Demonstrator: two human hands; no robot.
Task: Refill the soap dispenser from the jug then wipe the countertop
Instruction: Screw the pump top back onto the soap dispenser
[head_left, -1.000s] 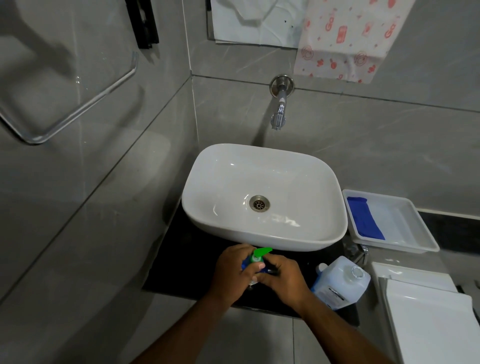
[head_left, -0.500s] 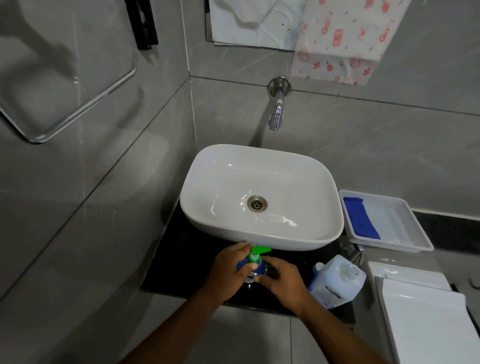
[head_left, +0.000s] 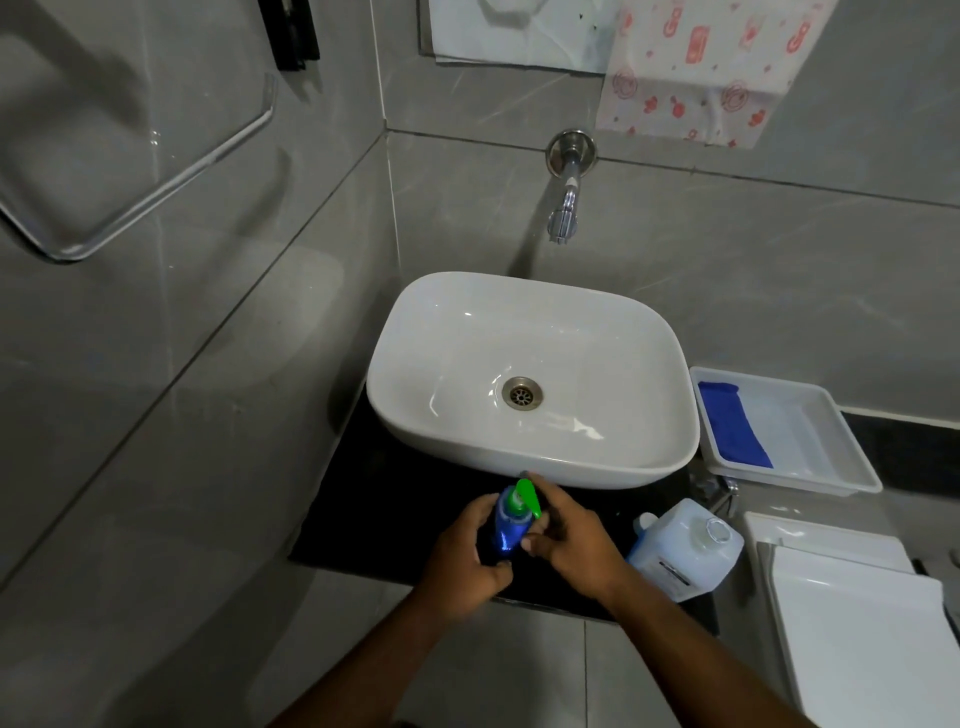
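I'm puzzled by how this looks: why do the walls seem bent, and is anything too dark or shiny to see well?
Head view: the wide-angle lens bows the wall tile lines; the light is dim, so the black countertop under the left hand and right hand shows little detail; glare streaks the sink and soap dispenser.

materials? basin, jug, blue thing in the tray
Basin: looks like glazed white ceramic, glossy with sharp highlights. Jug: likely translucent plastic, milky walls, a printed label, a clear cap. Blue thing in the white tray: probably cloth, matte, folded soft edges; the weave is too small to tell.
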